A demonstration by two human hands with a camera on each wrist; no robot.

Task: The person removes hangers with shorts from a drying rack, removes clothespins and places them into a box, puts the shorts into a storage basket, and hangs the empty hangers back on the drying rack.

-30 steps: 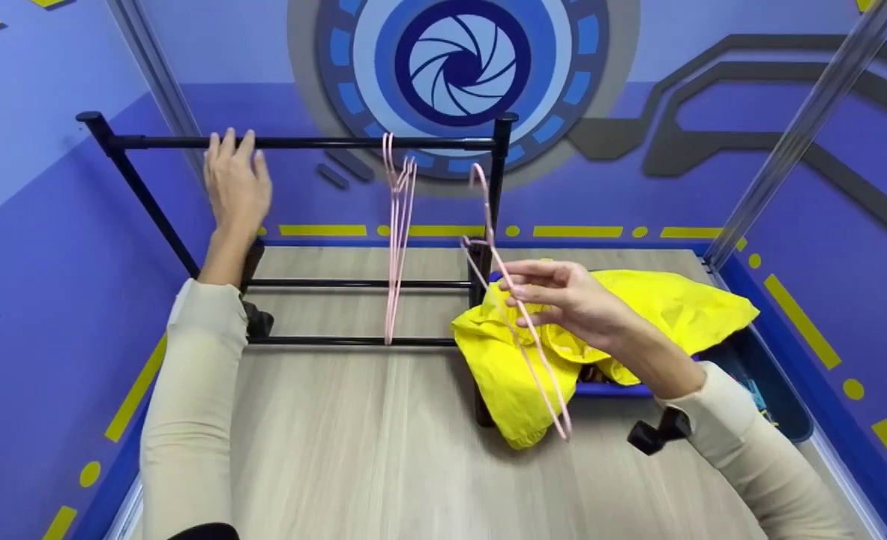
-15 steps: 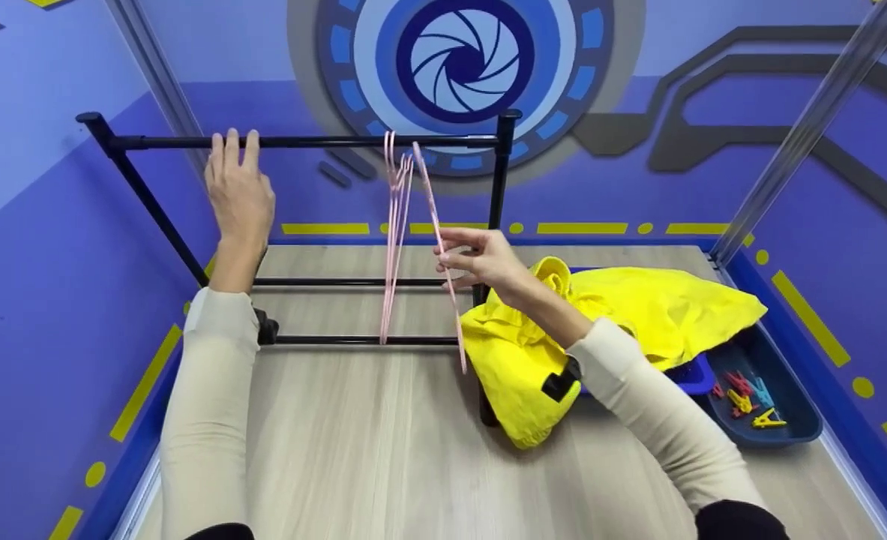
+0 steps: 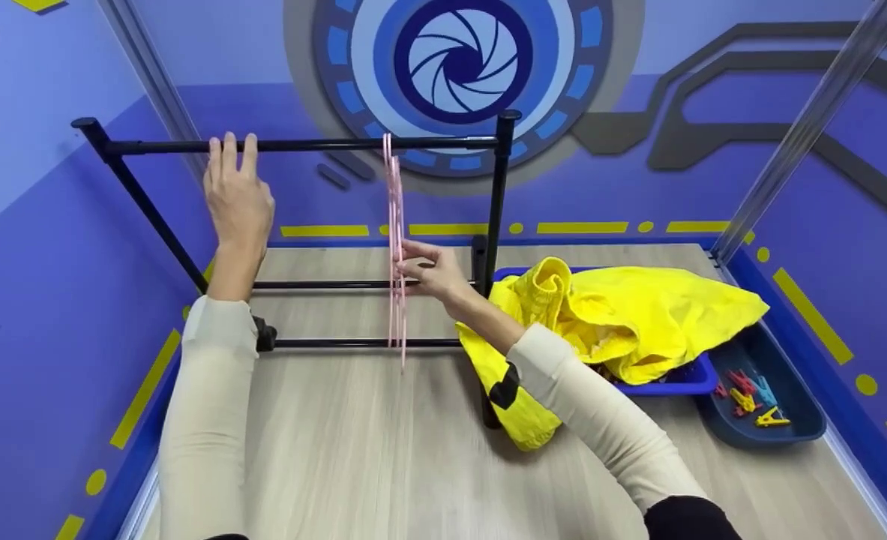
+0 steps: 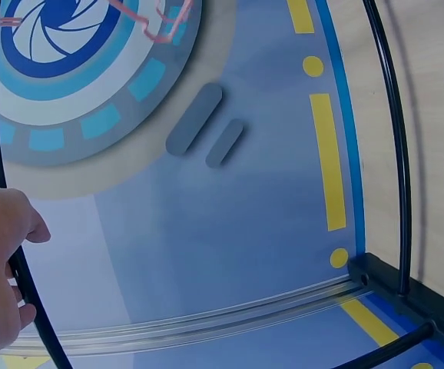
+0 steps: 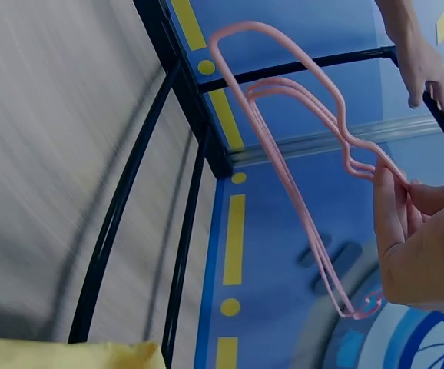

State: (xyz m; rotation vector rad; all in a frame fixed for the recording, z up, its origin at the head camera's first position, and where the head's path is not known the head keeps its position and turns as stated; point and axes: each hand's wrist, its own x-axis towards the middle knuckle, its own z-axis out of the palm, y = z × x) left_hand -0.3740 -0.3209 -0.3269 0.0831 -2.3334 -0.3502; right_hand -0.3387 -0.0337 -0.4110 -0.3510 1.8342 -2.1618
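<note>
My left hand (image 3: 238,199) holds the top bar (image 3: 323,144) of a black clothes rack near its left end. In the left wrist view, the thumb (image 4: 38,229) and fingertips lie around that bar. My right hand (image 3: 437,276) pinches a pink clothes hanger (image 3: 403,330) by its side, right beside several like it that hang from the bar. The held hanger (image 5: 283,54) shows closest in the right wrist view, with other pink hangers (image 5: 291,181) behind it. Whether its hook is over the bar cannot be made out.
Right of the rack, a yellow garment (image 3: 660,315) lies heaped over a blue basket (image 3: 675,386), one part drooping onto the wood-look floor (image 3: 338,450). Next to it, a dark tray (image 3: 803,427) holds several coloured clothespins (image 3: 769,418). Lower black rails (image 3: 338,343) cross below the hangers.
My right hand has carried the pink hanger leftward from over the yellow garment to the hanging ones, turning it edge-on. My left hand has stayed at the bar.
</note>
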